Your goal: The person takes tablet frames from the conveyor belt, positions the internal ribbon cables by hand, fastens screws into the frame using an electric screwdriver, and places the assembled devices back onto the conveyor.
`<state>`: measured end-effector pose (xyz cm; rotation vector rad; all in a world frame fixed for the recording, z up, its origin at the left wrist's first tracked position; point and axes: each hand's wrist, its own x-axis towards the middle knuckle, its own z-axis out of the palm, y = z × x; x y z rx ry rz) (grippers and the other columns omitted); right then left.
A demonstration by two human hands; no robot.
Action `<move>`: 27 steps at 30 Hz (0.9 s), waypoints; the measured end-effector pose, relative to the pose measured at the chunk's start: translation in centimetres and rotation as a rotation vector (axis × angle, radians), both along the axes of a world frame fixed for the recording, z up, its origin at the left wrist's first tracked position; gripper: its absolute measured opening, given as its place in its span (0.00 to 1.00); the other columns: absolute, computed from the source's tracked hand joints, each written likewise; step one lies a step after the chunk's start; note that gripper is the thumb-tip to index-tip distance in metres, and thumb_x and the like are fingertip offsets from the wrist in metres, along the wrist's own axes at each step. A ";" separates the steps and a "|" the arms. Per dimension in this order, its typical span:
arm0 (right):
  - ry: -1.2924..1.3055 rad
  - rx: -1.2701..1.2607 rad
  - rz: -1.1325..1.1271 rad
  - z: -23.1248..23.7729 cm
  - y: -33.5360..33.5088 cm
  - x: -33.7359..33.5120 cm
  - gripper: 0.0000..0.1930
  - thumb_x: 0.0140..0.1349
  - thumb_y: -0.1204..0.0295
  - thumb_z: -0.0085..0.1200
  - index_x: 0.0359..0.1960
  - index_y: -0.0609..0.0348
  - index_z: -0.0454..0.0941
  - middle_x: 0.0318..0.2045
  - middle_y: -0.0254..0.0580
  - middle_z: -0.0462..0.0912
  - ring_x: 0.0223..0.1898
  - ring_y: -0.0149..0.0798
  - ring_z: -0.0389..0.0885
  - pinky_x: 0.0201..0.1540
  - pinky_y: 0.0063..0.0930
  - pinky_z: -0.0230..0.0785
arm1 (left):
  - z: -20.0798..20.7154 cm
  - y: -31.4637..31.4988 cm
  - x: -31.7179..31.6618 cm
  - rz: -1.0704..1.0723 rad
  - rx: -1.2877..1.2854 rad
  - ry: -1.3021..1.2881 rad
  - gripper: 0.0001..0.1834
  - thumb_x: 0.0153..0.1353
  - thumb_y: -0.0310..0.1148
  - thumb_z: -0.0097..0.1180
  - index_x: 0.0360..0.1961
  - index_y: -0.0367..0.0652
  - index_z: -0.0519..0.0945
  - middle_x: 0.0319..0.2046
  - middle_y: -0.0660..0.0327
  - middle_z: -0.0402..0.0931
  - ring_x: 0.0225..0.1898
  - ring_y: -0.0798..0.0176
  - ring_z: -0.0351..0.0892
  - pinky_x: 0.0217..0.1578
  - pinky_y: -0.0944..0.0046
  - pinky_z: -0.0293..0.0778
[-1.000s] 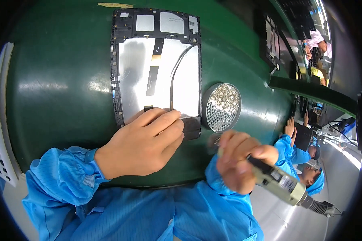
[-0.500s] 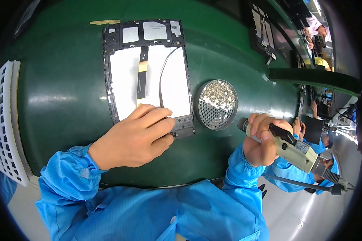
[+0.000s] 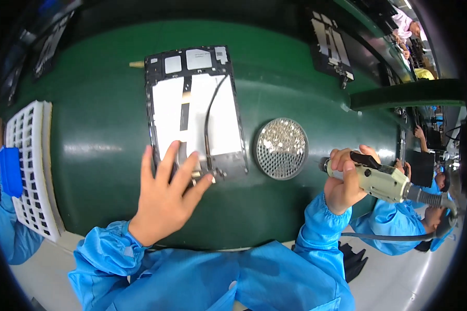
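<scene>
Tablet chassis (image 3: 224, 114) lies on the green tabletop (image 3: 104, 192) in the head view. The left hand (image 3: 163, 205) is spread wide over its near end; whether they touch, I cannot tell. The right hand (image 3: 345, 179) wraps round a pale electric screwdriver (image 3: 381, 182), pointing toward a round grey dish (image 3: 280, 165) of silvery screws (image 3: 284, 137) beside the chassis.
</scene>
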<state>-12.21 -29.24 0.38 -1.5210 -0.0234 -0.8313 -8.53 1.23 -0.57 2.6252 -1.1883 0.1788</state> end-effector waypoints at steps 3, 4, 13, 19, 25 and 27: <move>0.047 0.025 -0.081 -0.4 -0.3 -0.2 0.22 0.56 0.78 0.55 0.53 0.63 0.65 0.25 0.42 0.75 0.23 0.33 0.72 0.32 0.32 0.68 | -1.5 -0.2 5.9 0.089 0.027 -0.062 0.17 0.53 0.30 0.53 0.46 0.54 0.81 0.54 0.53 0.68 0.59 0.40 0.64 0.55 0.35 0.62; 0.087 0.030 -0.117 -0.6 -0.5 -0.4 0.22 0.56 0.79 0.55 0.53 0.64 0.65 0.25 0.42 0.75 0.23 0.33 0.73 0.33 0.32 0.69 | -2.4 -0.6 9.0 0.078 -0.043 -0.110 0.18 0.54 0.28 0.52 0.47 0.55 0.81 0.52 0.53 0.70 0.58 0.42 0.66 0.54 0.39 0.65; 0.206 0.031 -0.032 -0.1 -1.3 0.3 0.24 0.55 0.72 0.60 0.54 0.65 0.68 0.45 0.52 0.76 0.44 0.43 0.78 0.50 0.36 0.70 | -2.9 -3.8 21.4 0.170 0.016 -0.307 0.20 0.56 0.28 0.56 0.52 0.46 0.77 0.54 0.50 0.70 0.57 0.44 0.67 0.59 0.45 0.62; 0.084 0.121 0.067 0.0 0.0 0.5 0.22 0.58 0.74 0.56 0.53 0.64 0.64 0.24 0.43 0.75 0.26 0.38 0.73 0.31 0.34 0.66 | -3.8 -5.5 11.7 -0.071 -0.121 0.021 0.23 0.55 0.33 0.58 0.53 0.42 0.75 0.59 0.48 0.65 0.64 0.44 0.60 0.63 0.45 0.56; 0.041 0.084 0.231 -0.2 3.7 0.7 0.19 0.58 0.79 0.55 0.49 0.57 0.63 0.21 0.40 0.72 0.23 0.36 0.71 0.32 0.38 0.68 | -4.8 -4.6 11.4 -0.079 -0.152 0.062 0.23 0.54 0.33 0.58 0.52 0.40 0.75 0.59 0.48 0.65 0.65 0.45 0.59 0.64 0.45 0.53; 0.080 0.081 0.277 0.0 4.0 0.5 0.17 0.57 0.77 0.54 0.48 0.57 0.65 0.21 0.38 0.70 0.22 0.34 0.69 0.32 0.37 0.65 | -4.9 -4.7 11.4 -0.093 -0.152 0.040 0.23 0.54 0.34 0.58 0.52 0.39 0.75 0.59 0.49 0.66 0.65 0.45 0.59 0.64 0.45 0.53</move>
